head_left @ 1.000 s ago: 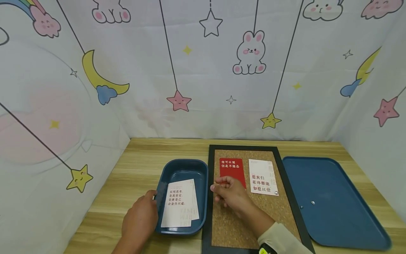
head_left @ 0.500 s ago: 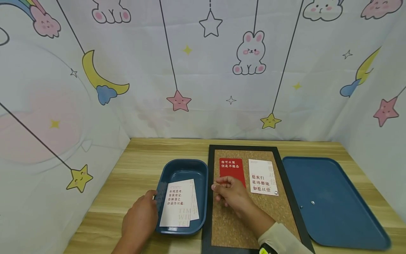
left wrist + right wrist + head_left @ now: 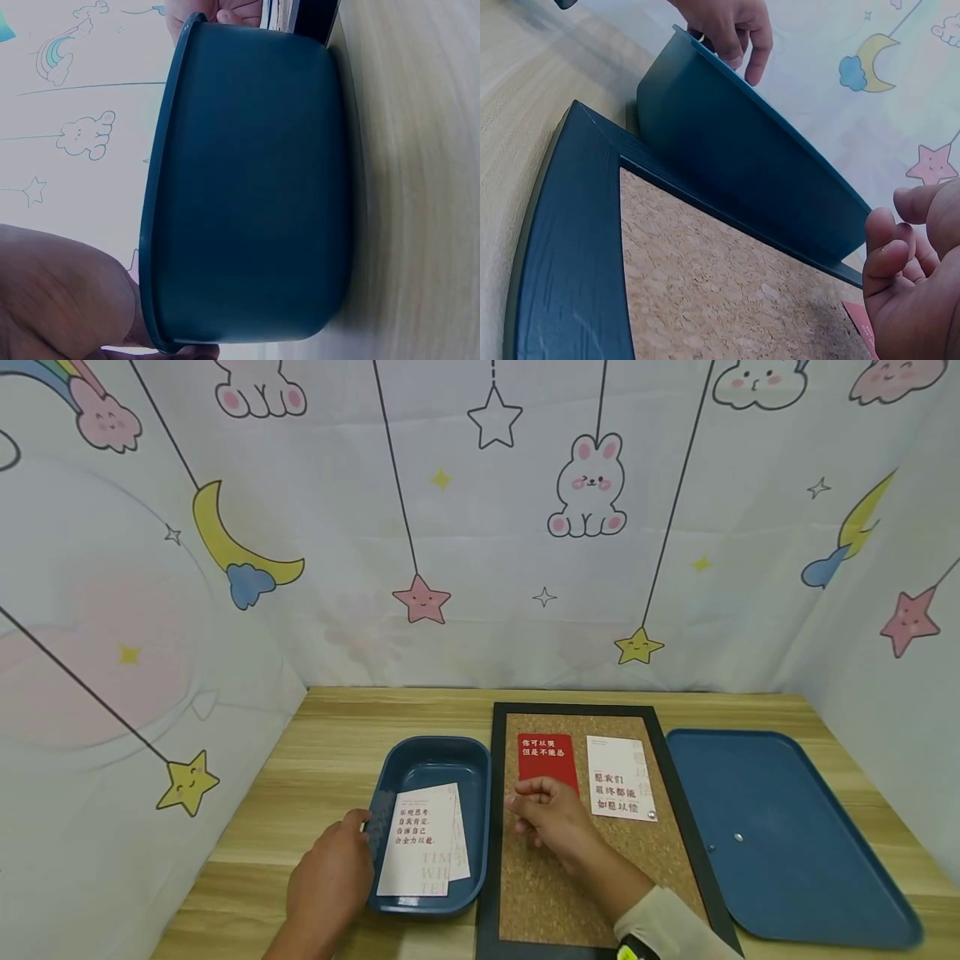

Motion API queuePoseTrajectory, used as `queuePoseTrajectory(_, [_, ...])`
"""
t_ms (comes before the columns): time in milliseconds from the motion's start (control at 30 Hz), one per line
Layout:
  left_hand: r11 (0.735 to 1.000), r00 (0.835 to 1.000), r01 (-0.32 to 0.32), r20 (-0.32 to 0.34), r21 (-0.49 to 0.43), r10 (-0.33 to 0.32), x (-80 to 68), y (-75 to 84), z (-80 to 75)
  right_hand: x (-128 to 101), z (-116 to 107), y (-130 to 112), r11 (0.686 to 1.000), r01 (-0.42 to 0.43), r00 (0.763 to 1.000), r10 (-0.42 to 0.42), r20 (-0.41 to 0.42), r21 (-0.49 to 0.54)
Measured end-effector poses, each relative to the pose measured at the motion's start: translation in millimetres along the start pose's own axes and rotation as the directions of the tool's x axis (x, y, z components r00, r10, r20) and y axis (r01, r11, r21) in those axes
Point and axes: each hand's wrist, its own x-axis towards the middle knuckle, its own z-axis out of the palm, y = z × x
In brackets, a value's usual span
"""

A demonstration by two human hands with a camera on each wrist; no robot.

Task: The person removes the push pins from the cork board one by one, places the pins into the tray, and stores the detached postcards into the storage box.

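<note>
My left hand (image 3: 332, 872) grips the left rim of a blue plastic tub (image 3: 429, 750); in the left wrist view a finger (image 3: 199, 351) shows at the outside of its wall. A white printed card (image 3: 408, 852) lies in the tub over another white card (image 3: 461, 852). My right hand (image 3: 551, 818) hovers over the cork board (image 3: 555, 893), fingers loosely curled, nothing visible between thumb and fingers. It covers the lower part of a red card (image 3: 545, 752) on the board. Right of that is a white card (image 3: 618, 760) with a push pin (image 3: 652, 816) at its lower right corner.
The board's black frame (image 3: 483, 910) stands close beside the tub. A flat blue tray (image 3: 817, 860) lies to the right, with a push pin (image 3: 738, 837) on it and another small pin (image 3: 712, 849) near its left edge. A printed curtain (image 3: 495, 527) closes off the back.
The top white card in the tub has shifted slightly left, with more of its pale lettering showing. Both hands have barely moved.
</note>
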Motion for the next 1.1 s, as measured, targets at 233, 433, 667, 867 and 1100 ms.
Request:
queuePoseTrajectory(233, [1.0, 1.0, -0.011, 0.005, -0.004, 0.011, 0.4, 2.4, -0.5, 0, -5, 2, 1.0, 0.006, 1.0, -0.007, -0.01, -0.015])
queuePoseTrajectory(433, [1.0, 1.0, -0.024, -0.009, 0.013, 0.024, 0.0, 5.2, 0.5, 0, -11, 3, 1.0, 0.004, 1.0, -0.005, -0.022, -0.021])
queuePoseTrajectory(667, [0.999, 0.999, -0.039, -0.03, 0.024, 0.039, -1.9, 11.8, 0.2, -1, -18, 3, 1.0, -0.022, 0.999, 0.023, -0.039, 0.016])
queuePoseTrajectory(867, [0.996, 0.994, -0.085, -0.065, 0.018, 0.086, -3.7, 19.4, -2.4, -2, -24, 4, 0.999, -0.032, 0.997, 0.031, -0.071, -0.021])
queuePoseTrajectory(1100, [0.976, 0.97, -0.218, -0.109, -0.006, 0.216, -6.7, 27.9, -1.7, -5, -31, 4, 0.998, -0.028, 0.995, 0.024, -0.096, -0.049])
